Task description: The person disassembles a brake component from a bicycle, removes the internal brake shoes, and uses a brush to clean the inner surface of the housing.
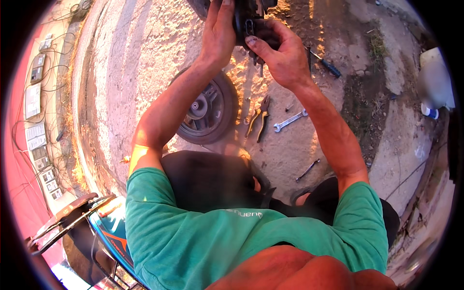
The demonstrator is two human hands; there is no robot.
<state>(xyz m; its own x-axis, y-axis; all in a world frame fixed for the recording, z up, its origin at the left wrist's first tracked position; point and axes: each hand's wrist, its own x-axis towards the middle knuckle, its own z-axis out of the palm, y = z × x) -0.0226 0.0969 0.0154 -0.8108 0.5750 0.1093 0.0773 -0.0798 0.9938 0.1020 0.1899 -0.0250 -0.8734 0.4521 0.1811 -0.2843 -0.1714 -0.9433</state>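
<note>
At the top edge is a dark, greasy machine part, its upper end cut off by the picture. My left hand lies along its left side, fingers pointing up and partly out of view; it appears to hold the part. From the right, my right hand closes on the same part with bent fingers and a blackened thumb. Beside that thumb shows a small metal loop, perhaps a chain link. Below my left forearm a spoked wheel with a black tyre lies flat on the ground.
Pliers with yellow-black handles, an open-ended wrench and a smaller metal tool lie on the rough ground. A screwdriver is beyond my right wrist. A blue motorcycle stands at the lower left; a white container is far right.
</note>
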